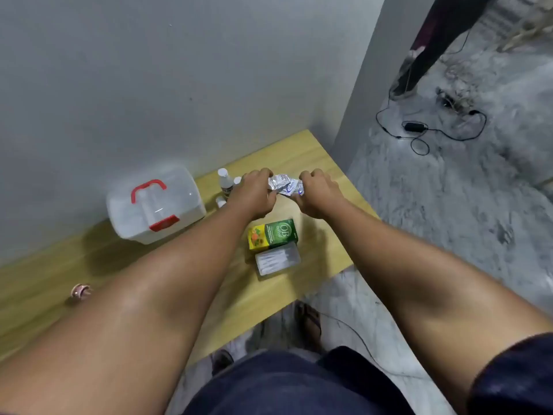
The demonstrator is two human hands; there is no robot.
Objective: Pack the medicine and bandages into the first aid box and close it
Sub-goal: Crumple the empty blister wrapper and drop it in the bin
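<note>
My left hand (254, 194) and right hand (317, 193) both grip silver blister strips (285, 184) above the worktop (314, 157), first aid box (155, 205) shut.

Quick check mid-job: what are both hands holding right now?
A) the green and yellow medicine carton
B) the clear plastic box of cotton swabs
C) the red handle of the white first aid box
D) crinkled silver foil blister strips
D: the left hand and right hand each pinch an end of the crinkled silver foil blister strips, held above the wooden table.
</note>
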